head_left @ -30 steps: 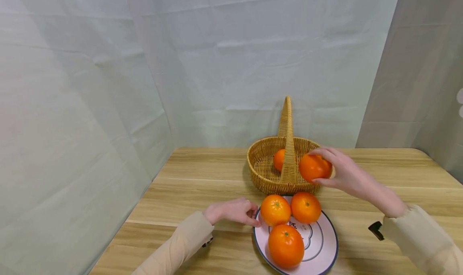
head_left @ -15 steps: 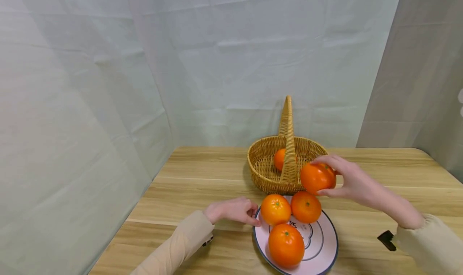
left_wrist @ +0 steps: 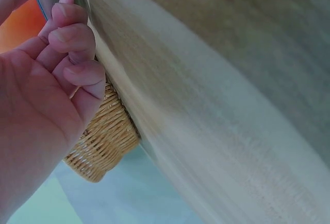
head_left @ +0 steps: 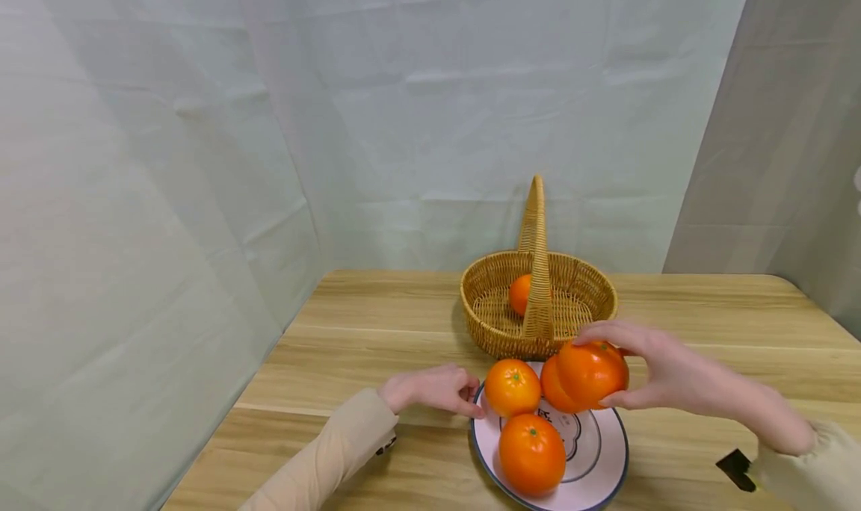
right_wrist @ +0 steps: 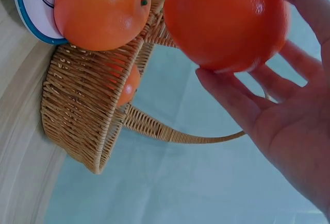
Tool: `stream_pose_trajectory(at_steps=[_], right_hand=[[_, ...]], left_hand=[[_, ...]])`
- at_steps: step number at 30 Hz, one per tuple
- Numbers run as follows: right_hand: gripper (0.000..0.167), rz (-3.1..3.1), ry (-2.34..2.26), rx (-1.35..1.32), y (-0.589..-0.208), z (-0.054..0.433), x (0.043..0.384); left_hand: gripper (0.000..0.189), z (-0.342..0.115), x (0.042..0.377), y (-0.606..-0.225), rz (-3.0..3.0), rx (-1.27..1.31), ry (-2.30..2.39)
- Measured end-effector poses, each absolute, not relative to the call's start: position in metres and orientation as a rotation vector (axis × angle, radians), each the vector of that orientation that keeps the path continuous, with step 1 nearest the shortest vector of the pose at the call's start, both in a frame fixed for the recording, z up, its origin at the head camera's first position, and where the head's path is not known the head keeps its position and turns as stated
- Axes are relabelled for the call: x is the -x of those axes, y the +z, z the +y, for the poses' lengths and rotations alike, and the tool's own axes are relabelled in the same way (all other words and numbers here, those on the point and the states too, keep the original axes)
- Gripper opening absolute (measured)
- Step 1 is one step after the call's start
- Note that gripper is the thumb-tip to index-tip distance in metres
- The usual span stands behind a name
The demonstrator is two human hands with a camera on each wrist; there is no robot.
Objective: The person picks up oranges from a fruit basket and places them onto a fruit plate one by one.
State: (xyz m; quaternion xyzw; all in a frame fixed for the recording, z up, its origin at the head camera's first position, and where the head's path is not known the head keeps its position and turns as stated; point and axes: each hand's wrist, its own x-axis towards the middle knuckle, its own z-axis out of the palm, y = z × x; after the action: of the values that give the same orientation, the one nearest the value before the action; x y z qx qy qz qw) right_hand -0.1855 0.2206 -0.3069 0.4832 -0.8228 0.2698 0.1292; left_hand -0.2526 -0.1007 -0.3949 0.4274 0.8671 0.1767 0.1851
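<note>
My right hand (head_left: 662, 369) holds an orange (head_left: 593, 373) between thumb and fingers, over the right side of the plate (head_left: 595, 488). In the head view this orange overlaps another orange (head_left: 557, 388) behind it. Two more oranges lie on the plate, one at the back left (head_left: 513, 386) and a larger-looking one at the front (head_left: 532, 455). At the plate's left rim my left hand (head_left: 437, 391) pinches the edge, its other fingers curled, as the left wrist view (left_wrist: 62, 54) shows. The right wrist view has the held orange (right_wrist: 227, 23) raised off the plate.
Behind the plate stands a wicker basket (head_left: 494, 339) with a tall arched handle (head_left: 536, 234). One orange (head_left: 519, 294) lies inside it, partly hidden by the handle. Everything rests on a wooden table (head_left: 377, 324), with pale cloth (head_left: 430, 122) hanging behind.
My right hand has brought the held orange from over the basket's right rim down and toward me, over the plate. My left hand has stayed at the plate's rim.
</note>
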Motion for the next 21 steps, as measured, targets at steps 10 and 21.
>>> stream_pose_trajectory(at_steps=[10, 21], right_hand=[[0.063, -2.404, 0.803, -1.572, -0.319, 0.218, 0.176], [0.062, -2.411, 0.852, -1.639, -0.337, 0.217, 0.168]], left_hand=[[0.024, -0.101, 0.253, -0.395, 2.429, -1.211, 0.513], [0.024, -0.102, 0.254, -0.395, 2.418, -1.213, 0.524]])
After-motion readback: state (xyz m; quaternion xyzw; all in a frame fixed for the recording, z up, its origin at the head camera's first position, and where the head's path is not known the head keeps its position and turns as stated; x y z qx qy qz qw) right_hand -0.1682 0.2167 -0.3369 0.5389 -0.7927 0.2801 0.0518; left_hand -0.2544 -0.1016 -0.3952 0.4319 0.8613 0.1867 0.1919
